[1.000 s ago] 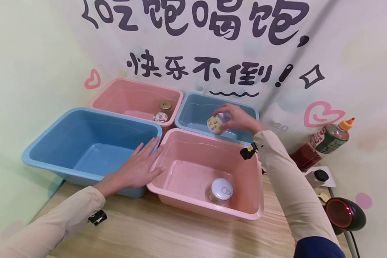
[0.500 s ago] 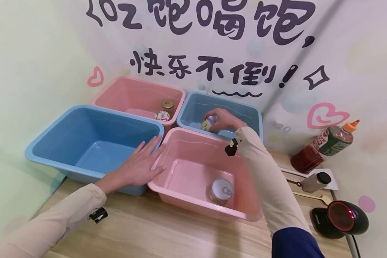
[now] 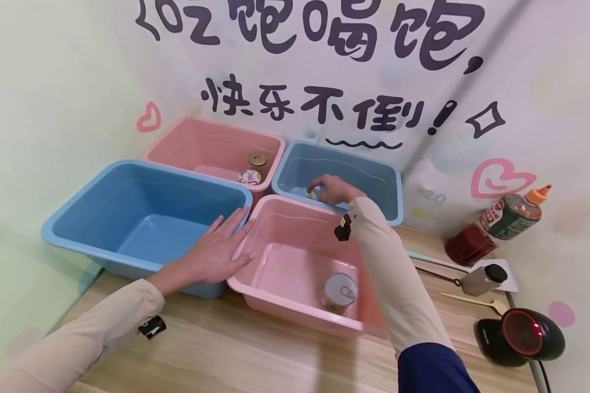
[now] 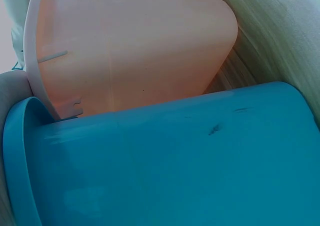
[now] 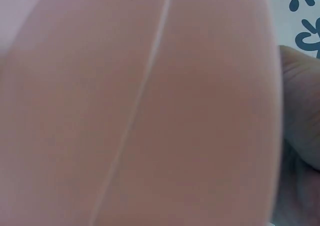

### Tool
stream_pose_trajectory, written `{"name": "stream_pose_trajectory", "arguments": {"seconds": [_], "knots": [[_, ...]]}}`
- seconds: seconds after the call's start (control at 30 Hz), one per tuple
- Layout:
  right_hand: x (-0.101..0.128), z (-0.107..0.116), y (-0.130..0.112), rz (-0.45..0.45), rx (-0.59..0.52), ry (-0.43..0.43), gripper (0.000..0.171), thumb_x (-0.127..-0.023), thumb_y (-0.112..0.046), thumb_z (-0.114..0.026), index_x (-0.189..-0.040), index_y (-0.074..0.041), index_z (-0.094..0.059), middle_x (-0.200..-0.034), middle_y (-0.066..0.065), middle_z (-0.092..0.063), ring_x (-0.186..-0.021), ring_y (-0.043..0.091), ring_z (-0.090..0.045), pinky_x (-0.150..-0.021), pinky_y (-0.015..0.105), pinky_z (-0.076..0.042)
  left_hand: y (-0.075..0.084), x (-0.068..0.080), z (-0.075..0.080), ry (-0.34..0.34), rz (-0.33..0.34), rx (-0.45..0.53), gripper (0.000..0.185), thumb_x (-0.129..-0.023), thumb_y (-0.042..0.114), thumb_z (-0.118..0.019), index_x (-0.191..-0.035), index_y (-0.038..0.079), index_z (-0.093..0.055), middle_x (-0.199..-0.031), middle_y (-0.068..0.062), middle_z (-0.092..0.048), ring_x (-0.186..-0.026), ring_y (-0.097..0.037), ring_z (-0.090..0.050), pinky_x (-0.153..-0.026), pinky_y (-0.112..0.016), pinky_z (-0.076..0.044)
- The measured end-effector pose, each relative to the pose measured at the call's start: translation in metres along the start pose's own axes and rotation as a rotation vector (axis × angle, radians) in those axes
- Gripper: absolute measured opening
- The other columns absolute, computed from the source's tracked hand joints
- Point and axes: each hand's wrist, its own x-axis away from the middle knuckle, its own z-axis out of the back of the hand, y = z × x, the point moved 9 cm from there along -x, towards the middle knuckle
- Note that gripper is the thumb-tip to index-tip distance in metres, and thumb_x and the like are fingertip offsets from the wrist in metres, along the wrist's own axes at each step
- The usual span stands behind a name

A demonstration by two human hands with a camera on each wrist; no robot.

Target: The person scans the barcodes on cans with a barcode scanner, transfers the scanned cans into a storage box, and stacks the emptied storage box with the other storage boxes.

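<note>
My right hand [image 3: 338, 190] reaches down into the back right blue bin [image 3: 364, 157] and grips a small can [image 3: 317, 192]; its palm and fingers hide most of the can. My left hand [image 3: 213, 255] lies with straight fingers across the adjoining rims of the large blue bin [image 3: 78, 248] and the front pink bin [image 3: 300, 318]. Inside that pink bin stands a can with a silver pull-tab lid [image 3: 340, 292]. The left wrist view shows the outer walls of the blue bin [image 4: 165, 161] and the pink bin [image 4: 135, 46]. Pink plastic [image 5: 190, 111] fills most of the right wrist view.
Two cans, one gold-topped [image 3: 258, 159] and one with a patterned lid [image 3: 249, 177], stand in the back pink bin [image 3: 211, 126]. Along the table's right side are a sauce bottle [image 3: 496, 225], a small black-capped jar [image 3: 484, 279], a wooden spoon [image 3: 477, 301] and a black scanner-like device [image 3: 526, 335].
My right hand has lowered the can, with its yellow label, further into the back right blue bin and shifted left. My left hand stays on the rims. The head view has shifted slightly.
</note>
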Motion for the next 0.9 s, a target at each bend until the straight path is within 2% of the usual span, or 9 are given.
{"name": "stream_pose_trajectory", "arguments": {"seconds": [0.3, 0.67, 0.9], "knots": [[0.003, -0.007, 0.016, -0.022, -0.017, -0.036, 0.037, -0.095, -0.005, -0.050, -0.127, -0.013, -0.067, -0.140, 0.017, -0.056, -0.121, 0.032, -0.049, -0.095, 0.046, -0.044, 0.001, 0.000, -0.001, -0.012, 0.002, -0.002, 0.073, -0.099, 0.043, -0.054, -0.156, 0.003, -0.030, -0.168, -0.018, -0.011, -0.156, -0.037, -0.011, -0.124, -0.060, -0.011], [0.012, -0.008, 0.033, -0.019, 0.009, -0.045, 0.033, -0.101, -0.007, -0.047, -0.127, -0.010, -0.066, -0.138, 0.017, -0.059, -0.126, 0.034, -0.052, -0.107, 0.052, -0.044, 0.001, 0.000, -0.002, -0.016, 0.000, -0.005, 0.074, -0.099, 0.044, -0.053, -0.157, 0.004, -0.029, -0.168, -0.018, -0.010, -0.156, -0.038, -0.011, -0.123, -0.061, -0.011], [0.019, -0.009, 0.045, -0.064, -0.010, -0.067, 0.032, -0.102, -0.011, -0.049, -0.129, -0.010, -0.066, -0.139, 0.018, -0.059, -0.124, 0.034, -0.054, -0.107, 0.054, -0.045, 0.001, 0.000, 0.000, 0.002, 0.001, 0.007, 0.071, -0.100, 0.040, -0.054, -0.156, 0.003, -0.030, -0.168, -0.019, -0.013, -0.155, -0.039, -0.012, -0.123, -0.061, -0.011]]}}
